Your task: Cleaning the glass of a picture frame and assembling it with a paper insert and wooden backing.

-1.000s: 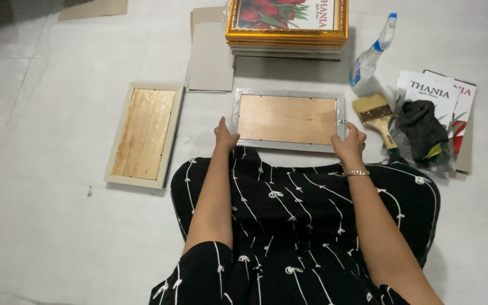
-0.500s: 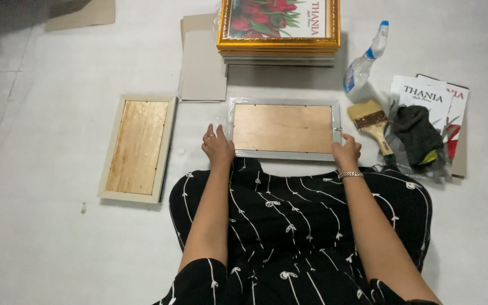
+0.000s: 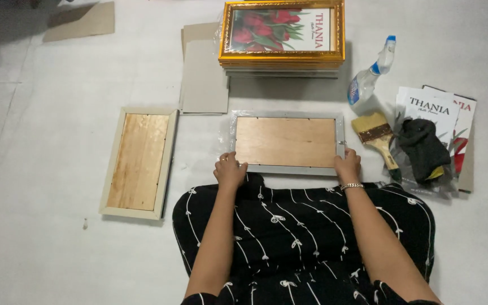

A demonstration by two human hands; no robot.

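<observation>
Face-down frame [image 3: 286,142] under pressing hands, paintbrush [image 3: 378,137] right, second frame [image 3: 138,162] left.

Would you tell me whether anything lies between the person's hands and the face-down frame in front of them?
Nothing visible does. The left hand and the right hand already rest on the near corners of the face-down frame, with no object between.

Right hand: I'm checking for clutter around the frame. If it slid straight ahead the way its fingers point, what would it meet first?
The right hand already rests on the face-down frame. Beyond its far edge, probably bare floor, then the stack of gold frames.
</observation>
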